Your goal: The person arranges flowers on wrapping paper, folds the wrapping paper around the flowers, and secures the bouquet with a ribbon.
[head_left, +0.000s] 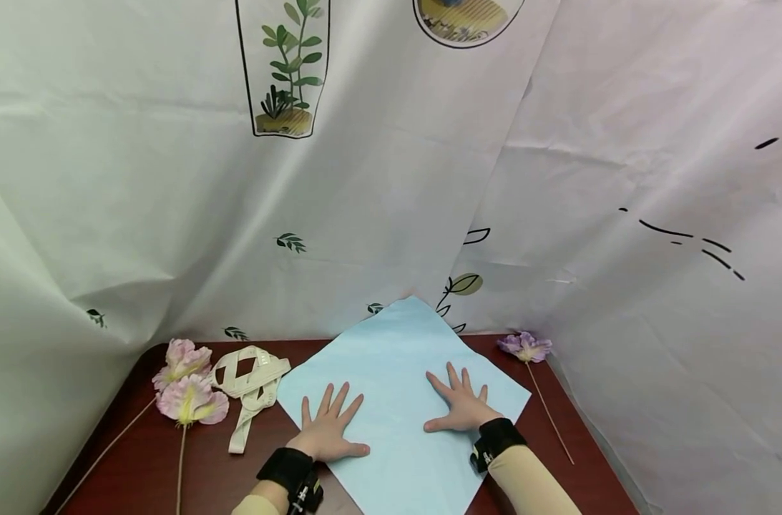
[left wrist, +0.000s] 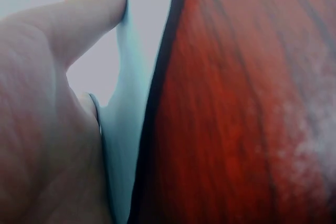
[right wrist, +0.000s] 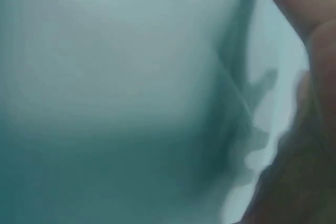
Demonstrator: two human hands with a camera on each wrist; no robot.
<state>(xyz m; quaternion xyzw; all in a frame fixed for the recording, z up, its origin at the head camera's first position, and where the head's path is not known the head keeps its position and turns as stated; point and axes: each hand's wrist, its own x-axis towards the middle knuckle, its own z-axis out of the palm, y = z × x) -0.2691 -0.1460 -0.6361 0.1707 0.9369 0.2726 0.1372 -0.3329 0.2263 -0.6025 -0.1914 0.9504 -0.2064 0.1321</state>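
A light blue square sheet (head_left: 403, 386) lies on the dark red table with one corner toward the back wall. On its left side my left hand (head_left: 329, 429) rests with fingers spread. My right hand (head_left: 461, 408) lies on the right side, its fingers also spread and straight. In the left wrist view the left thumb (left wrist: 89, 17) touches the sheet near its edge, beside the bare wood. The right wrist view shows the blurred blue sheet (right wrist: 115, 77) filling most of the picture, with part of the right hand (right wrist: 315, 108) at the right.
Two pink artificial flowers (head_left: 191, 400) with long stems lie at the left, beside a folded cream ribbon (head_left: 254, 379). A purple flower (head_left: 526, 347) lies at the back right. White printed cloth (head_left: 391, 179) hangs behind the table (head_left: 217, 465); the sheet's far corner reaches it.
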